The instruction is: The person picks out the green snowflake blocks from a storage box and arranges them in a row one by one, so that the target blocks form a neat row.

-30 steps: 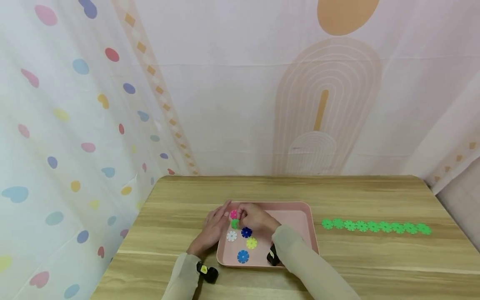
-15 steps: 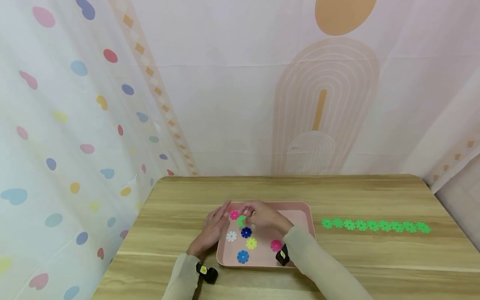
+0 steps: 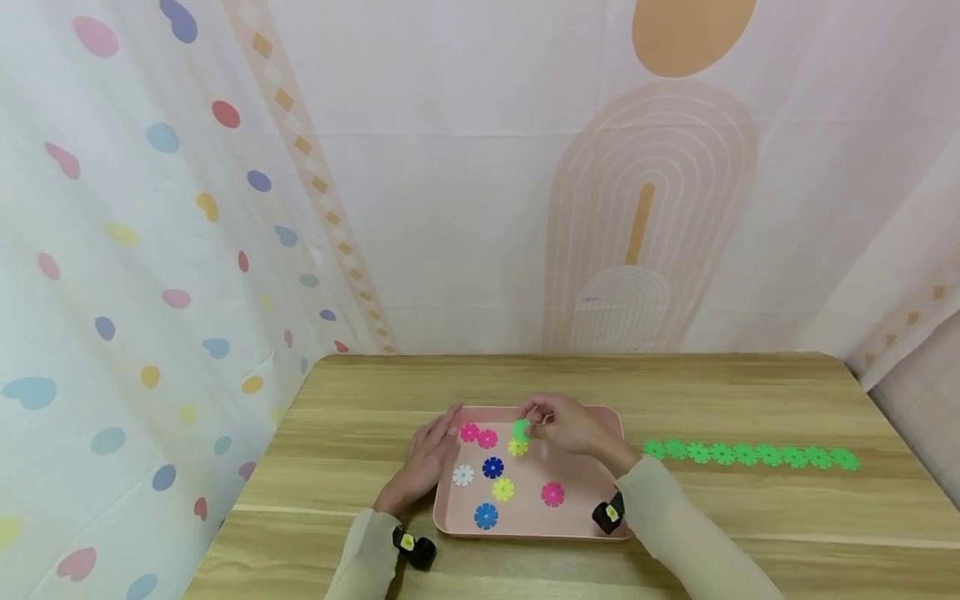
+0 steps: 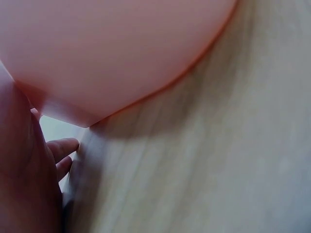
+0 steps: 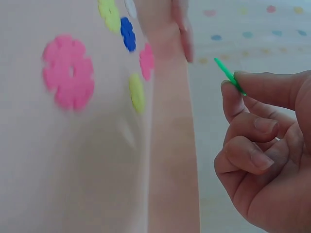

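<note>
My right hand [image 3: 566, 423] pinches a green snowflake disc [image 3: 521, 430] between thumb and fingertips, above the far part of the pink tray [image 3: 592, 521]. In the right wrist view the green disc [image 5: 229, 76] appears nearly edge-on. My left hand [image 3: 422, 460] rests with extended fingers along the tray's left edge. Inside the tray lie two pink discs [image 3: 487, 438] side by side, a white disc [image 3: 463, 475], a dark blue disc [image 3: 492, 467], a lighter blue disc [image 3: 486, 516], two yellow discs [image 3: 503, 489] and another pink disc [image 3: 552, 494].
On the wooden table [image 3: 750, 533], a row of several overlapping green discs [image 3: 746, 455] stretches to the right of the tray. A patterned curtain [image 3: 480, 208] hangs behind the table and on its left side.
My right hand has lifted the green disc from beside the pink disc at the far left and carried it right. More pink and yellow discs now show in the tray.
</note>
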Motion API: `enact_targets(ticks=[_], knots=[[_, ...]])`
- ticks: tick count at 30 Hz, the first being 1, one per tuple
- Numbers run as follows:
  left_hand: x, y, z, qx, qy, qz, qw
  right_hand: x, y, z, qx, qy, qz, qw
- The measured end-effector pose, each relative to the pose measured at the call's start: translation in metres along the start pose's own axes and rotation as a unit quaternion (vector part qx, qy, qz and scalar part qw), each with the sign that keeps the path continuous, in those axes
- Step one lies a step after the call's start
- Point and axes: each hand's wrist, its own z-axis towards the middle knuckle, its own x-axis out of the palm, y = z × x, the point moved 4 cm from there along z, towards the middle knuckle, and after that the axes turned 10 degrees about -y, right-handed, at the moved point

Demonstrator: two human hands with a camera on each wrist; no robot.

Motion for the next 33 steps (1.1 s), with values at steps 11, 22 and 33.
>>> enact_targets(ticks=[11,22,33], knots=[[0.000,0.000,-0.002,-0.006,-0.003,-0.007,0.9999,-0.056,-0.026,-0.024,0.005,-0.061,-0.003,0.998],[0.000,-0.001,-0.002,-0.008,-0.006,-0.004,0.9999,-0.117,-0.055,-0.065,0.043,-0.102,0.003,0.994],[0.001,-0.001,-0.003,-0.024,-0.013,-0.004,0.9996,-0.180,-0.098,-0.119,0.061,-0.180,-0.054,0.980]])
